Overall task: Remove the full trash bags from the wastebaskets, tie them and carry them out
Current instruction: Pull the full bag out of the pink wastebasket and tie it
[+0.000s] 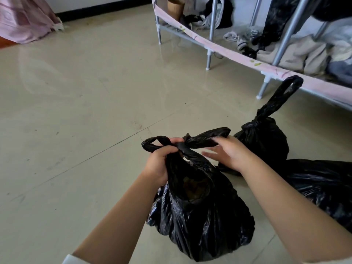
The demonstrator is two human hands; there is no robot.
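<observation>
A full black trash bag (202,216) stands on the tiled floor in front of me, its two handle loops crossed into a knot at the top. My left hand (162,161) grips the left loop and the bag's neck just below the knot. My right hand (226,151) pinches the right loop with thumb and forefinger, its other fingers spread. Behind it stands a second black bag (266,141), tied, with its loop sticking up. A third black bag (323,187) lies at the right, partly behind my right arm.
A metal-framed rack (209,52) with pink fabric trim runs along the upper right, holding clothes, socks and a brown cylinder (175,7). Pink fabric (24,21) drapes to the floor at the upper left. Bare tile floor spreads to the left and ahead.
</observation>
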